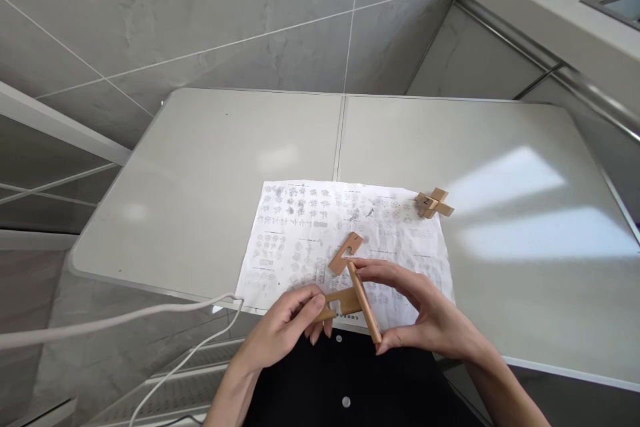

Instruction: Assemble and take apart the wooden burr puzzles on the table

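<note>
My left hand (pixel 289 321) pinches one end of a flat wooden puzzle piece (pixel 349 301) with a notch cut into it. My right hand (pixel 417 303) grips a second wooden puzzle piece (pixel 367 307) by its two ends, thumb below and fingers above. That second piece is turned edge-on and meets the end of the left one; how they join is hidden. Just beyond my hands, a third notched wooden piece (pixel 340 263) lies on a printed instruction sheet (pixel 305 263).
An assembled wooden cross puzzle (pixel 434 203) marked with a 2 rests at the sheet's right edge. Under the sheet is a pale folding table (pixel 200 180) with a centre seam. A white cable (pixel 175 310) crosses at the left front. A tiled wall stands behind.
</note>
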### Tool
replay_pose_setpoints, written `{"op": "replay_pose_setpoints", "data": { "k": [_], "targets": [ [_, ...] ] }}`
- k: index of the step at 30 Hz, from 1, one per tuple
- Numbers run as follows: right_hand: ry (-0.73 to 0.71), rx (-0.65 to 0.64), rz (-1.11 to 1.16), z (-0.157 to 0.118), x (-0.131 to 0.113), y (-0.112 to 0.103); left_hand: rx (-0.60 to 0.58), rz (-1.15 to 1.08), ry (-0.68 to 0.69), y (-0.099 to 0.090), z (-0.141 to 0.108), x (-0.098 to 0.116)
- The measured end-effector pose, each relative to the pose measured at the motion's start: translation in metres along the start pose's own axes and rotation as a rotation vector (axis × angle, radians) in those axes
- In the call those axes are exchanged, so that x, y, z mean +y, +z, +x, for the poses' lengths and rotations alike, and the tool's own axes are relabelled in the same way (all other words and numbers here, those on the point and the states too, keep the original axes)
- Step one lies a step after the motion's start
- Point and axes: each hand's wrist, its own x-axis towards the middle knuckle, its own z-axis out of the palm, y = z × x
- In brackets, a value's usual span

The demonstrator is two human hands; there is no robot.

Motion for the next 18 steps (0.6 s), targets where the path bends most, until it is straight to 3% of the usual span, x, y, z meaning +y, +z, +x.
{"op": "replay_pose_setpoints", "data": {
  "k": [3, 8, 14, 18],
  "targets": [
    [0.025, -0.040, 0.016, 0.001, -0.001, 0.004, -0.106, -0.084, -0.045, 0.007, 0.001, 0.003],
    [0.056, -0.018, -0.003, 0.002, -0.003, 0.005, -0.011, -0.079, -0.025, 0.016, 0.003, 0.009],
    [0.066, -0.105, 0.062, 0.001, -0.006, -0.002, -0.094, -0.103, -0.024, 0.016, 0.003, 0.008],
    [0.086, -0.082, 0.053, 0.000, -0.004, -0.002, -0.076, -0.102, -0.031, 0.017, 0.003, 0.009]
  ]
}}
